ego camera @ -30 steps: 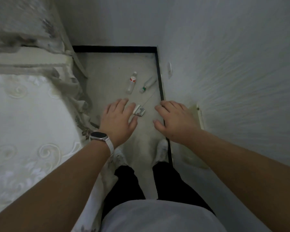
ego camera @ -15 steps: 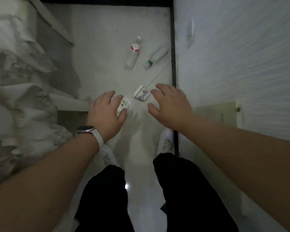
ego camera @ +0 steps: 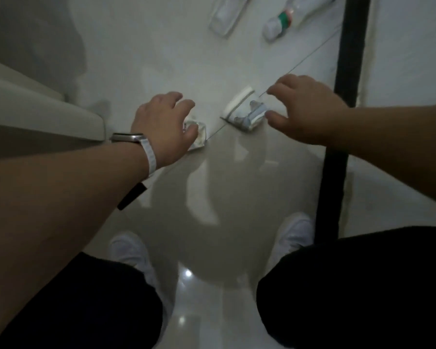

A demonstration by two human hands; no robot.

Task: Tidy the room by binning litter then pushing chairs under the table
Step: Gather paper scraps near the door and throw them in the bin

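A small crumpled silvery wrapper (ego camera: 199,139) is half hidden under the curled thumb of the left hand (ego camera: 161,124), any grip indiscernible, while a crumpled blue-silver packet (ego camera: 248,115) is framed between the widely parted thumb and forefinger of the right hand (ego camera: 306,109), and a green-banded clear plastic bottle (ego camera: 281,21) is cropped beyond the fingertips.

The left hand (ego camera: 161,127), at 10 o'clock, curls over a foil wrapper (ego camera: 199,141) on the pale floor (ego camera: 149,54), with the thumb on it. At 1 o'clock the right hand (ego camera: 305,109) hovers clawed beside a crumpled packet (ego camera: 247,114), thumb tip at its edge. A clear bottle (ego camera: 227,16) lies at 12 o'clock. A green-banded bottle (ego camera: 283,20) lies just right of it. A black skirting (ego camera: 347,71) runs down at 2 o'clock.
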